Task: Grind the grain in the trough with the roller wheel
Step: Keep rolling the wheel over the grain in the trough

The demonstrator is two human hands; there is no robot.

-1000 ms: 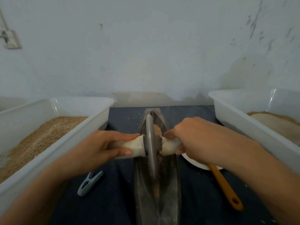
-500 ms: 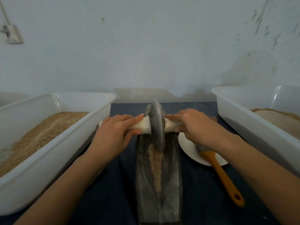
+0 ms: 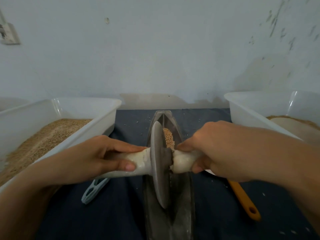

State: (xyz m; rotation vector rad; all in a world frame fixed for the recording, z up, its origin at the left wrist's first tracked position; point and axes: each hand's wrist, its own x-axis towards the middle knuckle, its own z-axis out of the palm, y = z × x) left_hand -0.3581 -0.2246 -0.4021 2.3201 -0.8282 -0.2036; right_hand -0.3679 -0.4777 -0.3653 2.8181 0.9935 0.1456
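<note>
1. The grain [image 3: 168,137] lies heaped in the far half of the trough [image 3: 185,201], just beyond the roller wheel [image 3: 158,163]; it looks mostly whole, so I judge the grinding is far from finished.
2. The wheel stands on edge in the groove of the trough, near its middle and toward the person. The long, narrow trough keeps the wheel on one track and stops the grain from spilling sideways.
3. A pale axle handle [image 3: 138,161] sticks out on each side of the wheel. The left hand [image 3: 97,158] wraps the left stub, fingers over the top and thumb beneath; the right hand [image 3: 213,149] is curled round the right stub. Gripping both sides likely keeps the wheel upright and the pressure even.
4. The trough sits lengthwise on the dark desk [image 3: 121,213], between two white tubs: the left tub [image 3: 97,125] holds grain, the right tub [image 3: 251,115] a paler heap.
5. A clothes peg [image 3: 93,189] and an orange-handled tool [image 3: 242,198] lie beside the trough.
</note>
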